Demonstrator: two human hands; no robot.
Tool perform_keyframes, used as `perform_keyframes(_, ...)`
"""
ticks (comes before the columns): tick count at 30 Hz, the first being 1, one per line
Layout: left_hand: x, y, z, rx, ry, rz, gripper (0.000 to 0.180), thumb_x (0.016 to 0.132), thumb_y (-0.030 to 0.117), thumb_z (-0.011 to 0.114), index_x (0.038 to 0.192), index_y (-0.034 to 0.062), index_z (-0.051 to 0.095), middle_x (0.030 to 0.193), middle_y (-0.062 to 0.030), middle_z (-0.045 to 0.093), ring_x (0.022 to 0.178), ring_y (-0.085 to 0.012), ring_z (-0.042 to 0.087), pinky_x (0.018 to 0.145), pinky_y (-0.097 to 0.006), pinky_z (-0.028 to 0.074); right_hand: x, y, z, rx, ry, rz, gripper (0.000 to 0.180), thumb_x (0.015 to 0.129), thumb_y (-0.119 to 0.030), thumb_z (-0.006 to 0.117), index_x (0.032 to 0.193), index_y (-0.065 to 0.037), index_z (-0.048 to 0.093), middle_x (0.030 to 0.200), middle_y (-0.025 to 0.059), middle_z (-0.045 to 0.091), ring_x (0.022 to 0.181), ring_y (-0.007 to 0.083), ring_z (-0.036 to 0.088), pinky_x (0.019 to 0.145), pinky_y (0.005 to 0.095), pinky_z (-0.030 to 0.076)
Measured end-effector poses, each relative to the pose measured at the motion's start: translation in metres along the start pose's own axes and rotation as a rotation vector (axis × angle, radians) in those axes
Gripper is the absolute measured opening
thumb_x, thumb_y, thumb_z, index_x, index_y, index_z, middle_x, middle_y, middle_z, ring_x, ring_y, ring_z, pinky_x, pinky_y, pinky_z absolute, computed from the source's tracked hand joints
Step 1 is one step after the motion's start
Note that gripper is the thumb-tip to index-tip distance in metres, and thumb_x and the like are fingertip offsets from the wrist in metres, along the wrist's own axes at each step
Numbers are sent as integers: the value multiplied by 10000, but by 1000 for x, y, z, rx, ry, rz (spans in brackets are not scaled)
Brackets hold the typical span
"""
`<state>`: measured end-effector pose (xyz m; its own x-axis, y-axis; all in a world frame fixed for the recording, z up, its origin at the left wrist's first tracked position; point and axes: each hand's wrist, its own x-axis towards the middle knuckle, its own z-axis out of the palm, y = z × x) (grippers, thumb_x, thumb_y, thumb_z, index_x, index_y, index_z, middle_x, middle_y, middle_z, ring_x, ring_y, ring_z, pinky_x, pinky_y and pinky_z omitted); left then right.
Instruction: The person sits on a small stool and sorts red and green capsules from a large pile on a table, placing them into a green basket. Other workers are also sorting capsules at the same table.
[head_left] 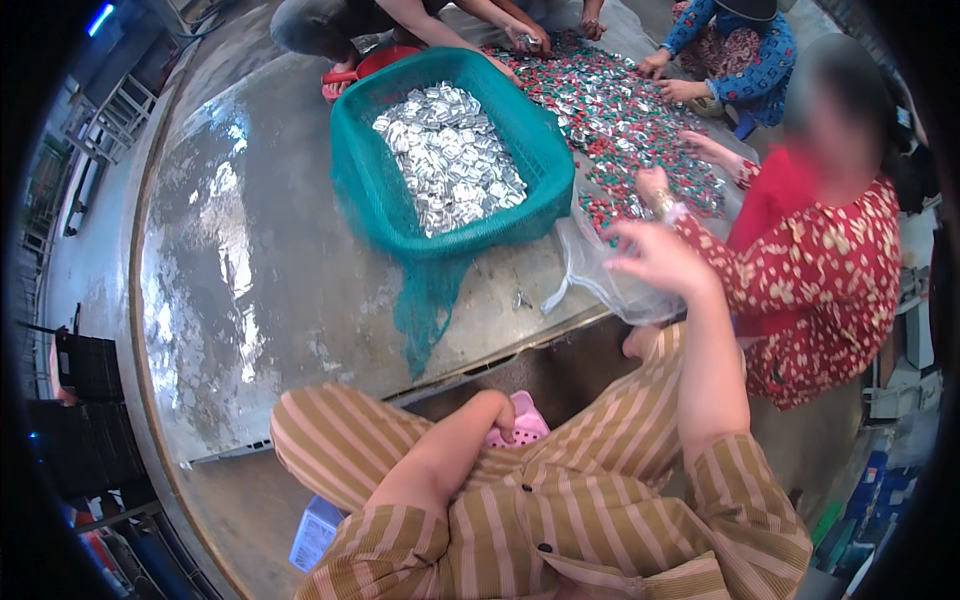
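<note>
My right hand reaches out over the right side of a pale mesh sheet, its fingers loosely apart with nothing seen between them. Just beyond it spreads a wide pile of small silvery, red and green pieces. Between my knees my left hand hangs with its fingers drooping beside a pink plastic thing with round holes; nothing shows in its grip. Ahead of me stands a green plastic basket draped in green netting, heaped with small flat silvery pieces.
At right a person in a red patterned top reaches into the pile. Another in blue and more hands work at its far side. A red basin stands behind the basket. A few loose pieces lie on the wet concrete ledge.
</note>
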<state>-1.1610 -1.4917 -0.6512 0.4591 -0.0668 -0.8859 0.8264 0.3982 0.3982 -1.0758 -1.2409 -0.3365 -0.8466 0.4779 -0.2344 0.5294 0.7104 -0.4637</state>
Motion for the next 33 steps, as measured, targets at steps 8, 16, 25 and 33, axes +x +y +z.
perform_keyframes(8,-51,15,2,-164,85,202,608,623,341,786,1092,15,579,1074,-181,604,952,-328,597,738,-418,501,32,-7,5,27,-148,14,356,740,-269,677,951,1,582,923,191,613,885,341,593,776,421,469)
perform_keyframes(16,-39,90,-38,62,460,287,713,635,511,699,1175,88,507,1057,-181,610,968,-359,587,843,-436,459,74,39,-24,-2,-191,-19,332,731,-283,686,883,-9,577,805,179,627,808,346,614,704,428,492)
perform_keyframes(25,-19,110,-68,103,427,261,563,653,422,728,1086,91,583,993,-136,636,944,-301,594,799,-406,461,59,58,-59,-22,227,-87,357,748,-317,659,943,-24,601,830,185,635,816,344,613,743,423,482)
perform_keyframes(33,-44,115,-41,208,824,-74,733,589,449,766,1224,187,509,1249,-119,480,1116,-309,499,879,-434,458,34,55,-77,26,271,11,456,728,-389,659,1003,-28,619,865,200,640,847,326,620,771,407,468)
